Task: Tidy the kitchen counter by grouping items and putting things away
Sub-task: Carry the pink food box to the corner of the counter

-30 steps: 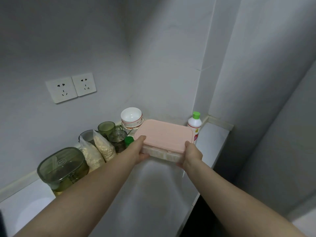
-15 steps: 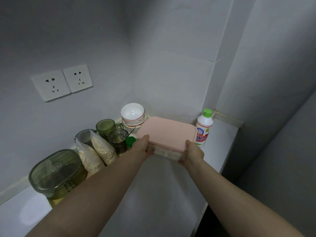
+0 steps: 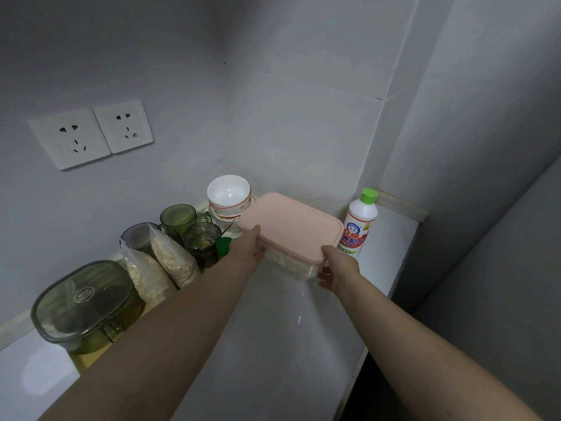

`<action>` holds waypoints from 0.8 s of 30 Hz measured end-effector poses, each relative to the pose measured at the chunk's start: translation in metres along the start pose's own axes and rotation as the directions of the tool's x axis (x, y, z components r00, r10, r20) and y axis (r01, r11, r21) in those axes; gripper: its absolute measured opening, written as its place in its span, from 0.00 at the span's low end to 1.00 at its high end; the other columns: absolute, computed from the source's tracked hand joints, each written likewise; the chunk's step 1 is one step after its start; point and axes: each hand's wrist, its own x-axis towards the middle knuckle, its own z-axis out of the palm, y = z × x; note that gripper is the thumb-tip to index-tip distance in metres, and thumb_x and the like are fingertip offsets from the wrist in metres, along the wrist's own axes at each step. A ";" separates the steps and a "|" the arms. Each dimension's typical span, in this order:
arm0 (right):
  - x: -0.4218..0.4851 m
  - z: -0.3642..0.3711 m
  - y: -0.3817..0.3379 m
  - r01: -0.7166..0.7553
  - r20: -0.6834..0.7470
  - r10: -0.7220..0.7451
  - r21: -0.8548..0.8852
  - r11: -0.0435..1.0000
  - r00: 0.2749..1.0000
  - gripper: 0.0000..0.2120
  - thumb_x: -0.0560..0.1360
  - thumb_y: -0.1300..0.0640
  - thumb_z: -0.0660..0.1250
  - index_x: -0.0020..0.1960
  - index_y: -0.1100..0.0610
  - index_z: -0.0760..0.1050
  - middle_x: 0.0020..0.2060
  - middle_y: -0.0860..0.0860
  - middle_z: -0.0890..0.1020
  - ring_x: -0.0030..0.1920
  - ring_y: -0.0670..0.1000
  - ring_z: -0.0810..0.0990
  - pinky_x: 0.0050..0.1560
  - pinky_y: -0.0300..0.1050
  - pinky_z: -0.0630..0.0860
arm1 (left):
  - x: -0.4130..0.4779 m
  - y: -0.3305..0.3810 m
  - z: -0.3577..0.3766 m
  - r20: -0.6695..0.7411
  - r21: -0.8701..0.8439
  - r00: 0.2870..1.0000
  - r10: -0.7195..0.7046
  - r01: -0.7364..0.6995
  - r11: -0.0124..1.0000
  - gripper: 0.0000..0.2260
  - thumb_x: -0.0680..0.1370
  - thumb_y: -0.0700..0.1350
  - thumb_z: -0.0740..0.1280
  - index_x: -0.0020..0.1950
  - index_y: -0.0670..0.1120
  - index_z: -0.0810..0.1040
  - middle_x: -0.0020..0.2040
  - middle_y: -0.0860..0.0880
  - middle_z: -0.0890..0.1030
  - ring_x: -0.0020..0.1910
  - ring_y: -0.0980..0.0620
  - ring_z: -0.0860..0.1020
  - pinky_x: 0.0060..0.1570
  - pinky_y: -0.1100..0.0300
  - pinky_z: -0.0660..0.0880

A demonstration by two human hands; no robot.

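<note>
Over the last second I see the rectangular clear plastic box with the pink lid [image 3: 290, 229] carried further toward the corner, closing on the white detergent bottle with the green cap [image 3: 360, 221]. My left hand [image 3: 246, 251] and right hand [image 3: 339, 270] clamp its two ends, holding it above the white counter [image 3: 282, 335], just left of that bottle. I judge it is nearly placed.

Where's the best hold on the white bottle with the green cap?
Probably the white bottle by its upper body, just under the green cap, coming from the front. It stands upright in the corner with walls behind and to its right, and the pink-lidded container crowds its left, so the front and top look freest.
</note>
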 end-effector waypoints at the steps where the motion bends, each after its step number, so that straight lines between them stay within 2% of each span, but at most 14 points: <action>1: 0.002 -0.001 -0.001 0.000 0.006 0.000 -0.019 1.000 1.000 0.22 0.75 0.55 0.66 0.65 0.61 0.67 0.57 0.60 0.77 0.53 0.62 0.78 0.47 0.53 0.75 | 0.001 -0.001 0.001 0.013 0.002 1.000 0.007 -0.007 1.000 0.17 0.79 0.39 0.65 0.67 0.39 0.71 0.65 0.41 0.75 0.44 0.51 0.76 0.54 0.56 0.73; 2: 0.003 -0.001 -0.002 0.004 0.009 -0.004 -0.034 0.999 1.000 0.22 0.75 0.55 0.66 0.66 0.62 0.67 0.57 0.60 0.77 0.53 0.62 0.78 0.48 0.54 0.75 | 0.002 -0.002 0.002 0.018 0.006 1.000 0.013 -0.013 1.000 0.18 0.78 0.38 0.65 0.68 0.39 0.71 0.61 0.41 0.77 0.40 0.52 0.75 0.53 0.56 0.74; 4: 0.007 -0.002 -0.004 0.023 0.006 -0.022 -0.051 0.998 1.000 0.22 0.75 0.54 0.66 0.66 0.62 0.67 0.58 0.60 0.77 0.53 0.61 0.78 0.49 0.54 0.74 | 0.004 -0.004 0.004 0.020 0.026 1.000 0.005 -0.005 1.000 0.18 0.79 0.40 0.65 0.68 0.40 0.70 0.55 0.44 0.77 0.41 0.53 0.75 0.50 0.55 0.75; 5: 0.009 -0.002 -0.004 0.034 0.005 -0.033 -0.056 0.998 0.999 0.22 0.76 0.54 0.66 0.66 0.62 0.67 0.59 0.60 0.77 0.53 0.61 0.78 0.50 0.54 0.74 | 0.004 -0.005 0.006 0.031 0.033 0.999 -0.014 0.013 0.999 0.18 0.79 0.42 0.65 0.69 0.40 0.70 0.56 0.44 0.77 0.45 0.52 0.76 0.49 0.54 0.76; 7: 0.012 -0.002 -0.005 0.048 0.004 -0.048 -0.075 0.996 0.999 0.23 0.76 0.53 0.66 0.66 0.62 0.67 0.60 0.60 0.76 0.56 0.61 0.77 0.51 0.55 0.73 | 0.000 -0.005 0.010 0.060 0.043 0.997 -0.057 0.055 0.998 0.19 0.80 0.46 0.62 0.70 0.42 0.68 0.66 0.44 0.74 0.58 0.49 0.74 0.52 0.51 0.75; 10: 0.017 -0.001 -0.007 0.071 -0.012 -0.073 -0.103 0.992 0.997 0.22 0.76 0.53 0.66 0.65 0.62 0.67 0.62 0.59 0.75 0.61 0.62 0.74 0.55 0.56 0.73 | 0.002 -0.006 0.014 0.052 0.093 0.997 -0.057 0.052 0.994 0.21 0.81 0.49 0.60 0.72 0.43 0.65 0.70 0.44 0.69 0.66 0.44 0.70 0.59 0.45 0.72; 12: 0.022 -0.001 -0.008 0.075 -0.014 -0.077 -0.100 0.992 0.997 0.23 0.75 0.52 0.67 0.66 0.62 0.67 0.63 0.59 0.74 0.62 0.62 0.73 0.56 0.57 0.72 | 0.006 -0.006 0.016 0.042 0.128 0.998 -0.048 0.042 0.991 0.22 0.81 0.50 0.60 0.73 0.43 0.63 0.71 0.44 0.67 0.67 0.43 0.68 0.60 0.44 0.72; 18: 0.034 0.008 -0.004 0.114 -0.039 -0.119 -0.116 0.987 0.992 0.25 0.74 0.51 0.67 0.65 0.64 0.69 0.62 0.60 0.75 0.60 0.62 0.74 0.62 0.58 0.72 | 0.019 -0.005 0.021 0.017 0.165 0.999 -0.033 0.030 0.986 0.22 0.81 0.53 0.60 0.73 0.46 0.63 0.70 0.43 0.68 0.66 0.41 0.70 0.54 0.44 0.74; 21: 0.037 0.010 -0.005 0.107 -0.032 -0.111 -0.105 0.989 0.993 0.22 0.75 0.52 0.65 0.64 0.63 0.68 0.58 0.58 0.76 0.58 0.62 0.75 0.56 0.57 0.75 | 0.025 -0.003 0.022 0.001 0.205 0.999 -0.047 0.046 0.978 0.23 0.80 0.54 0.60 0.72 0.46 0.64 0.70 0.42 0.68 0.66 0.40 0.70 0.51 0.45 0.74; 24: 0.042 0.010 -0.005 0.073 -0.001 -0.074 -0.093 0.993 0.997 0.21 0.76 0.53 0.64 0.65 0.62 0.67 0.55 0.58 0.74 0.57 0.62 0.75 0.47 0.56 0.74 | 0.026 0.000 0.022 -0.001 0.241 0.999 -0.047 0.045 0.970 0.22 0.81 0.52 0.59 0.74 0.47 0.61 0.72 0.43 0.65 0.67 0.40 0.68 0.57 0.43 0.72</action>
